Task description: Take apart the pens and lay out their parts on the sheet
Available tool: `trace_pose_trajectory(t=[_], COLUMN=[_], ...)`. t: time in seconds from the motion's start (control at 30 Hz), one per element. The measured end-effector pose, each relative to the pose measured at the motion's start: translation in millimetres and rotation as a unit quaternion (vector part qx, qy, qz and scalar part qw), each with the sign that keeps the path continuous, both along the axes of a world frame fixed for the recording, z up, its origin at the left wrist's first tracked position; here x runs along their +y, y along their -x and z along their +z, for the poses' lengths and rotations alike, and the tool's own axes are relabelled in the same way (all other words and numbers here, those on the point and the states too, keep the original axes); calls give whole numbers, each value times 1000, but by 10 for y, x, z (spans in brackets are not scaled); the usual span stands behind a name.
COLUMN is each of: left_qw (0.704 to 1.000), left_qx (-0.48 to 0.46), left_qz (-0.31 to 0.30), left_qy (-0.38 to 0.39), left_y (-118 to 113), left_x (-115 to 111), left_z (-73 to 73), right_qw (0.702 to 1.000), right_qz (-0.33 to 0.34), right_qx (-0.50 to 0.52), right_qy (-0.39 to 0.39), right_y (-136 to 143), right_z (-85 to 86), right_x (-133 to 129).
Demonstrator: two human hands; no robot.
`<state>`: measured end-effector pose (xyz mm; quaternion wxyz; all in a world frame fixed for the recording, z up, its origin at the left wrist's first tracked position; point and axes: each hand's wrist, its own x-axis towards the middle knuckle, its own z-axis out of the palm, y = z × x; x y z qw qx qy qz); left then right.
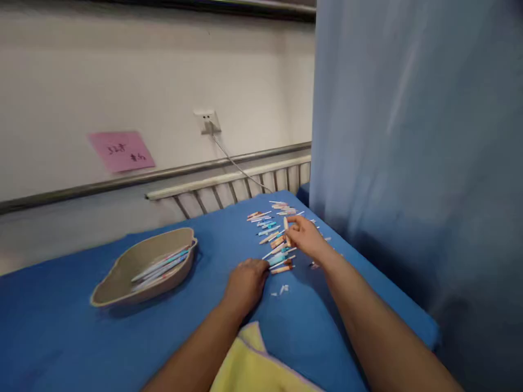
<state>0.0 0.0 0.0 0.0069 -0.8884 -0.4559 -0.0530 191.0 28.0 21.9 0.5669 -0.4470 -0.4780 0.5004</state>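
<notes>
My right hand [304, 237] is raised over the right side of the pile, pinching a cream-coloured pen [287, 231] held nearly upright. Lower and to the left, my left hand [247, 280] rests on the blue sheet with its fingers curled. Its fingertips meet the end of a light blue pen barrel [278, 260]; the back of the hand hides what they hold, if anything. Between and beyond both hands lie many pens and pen parts [267, 231] in orange, white and blue. Small white bits [281, 289] are scattered just in front of them.
A beige leaf-shaped basket [118, 275] with several pens [161, 269] inside stands at the left. A yellow cloth [253, 365] lies near me. A rail [229, 177] and a plugged-in cable [232, 160] run along the wall. A blue curtain [408, 136] hangs at the right.
</notes>
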Motion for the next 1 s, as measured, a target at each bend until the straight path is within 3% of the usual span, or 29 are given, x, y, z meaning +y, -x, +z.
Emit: trace_pose_trajectory(t=[0.53, 0.77, 1.0], left_qw=[999, 998, 978], left_qx=[-36, -49, -202], left_qz=[3, 22, 52], left_qy=[35, 21, 31], left_y=[112, 118, 159], left_x=[71, 81, 75], left_z=[-148, -182, -151], right_qw=[996, 1000, 997], right_qz=[77, -1, -76], right_qx=[23, 3, 26], right_qy=[27, 9, 5], right_y=[237, 199, 134], right_z=[-232, -213, -195], right_x=[67, 56, 33])
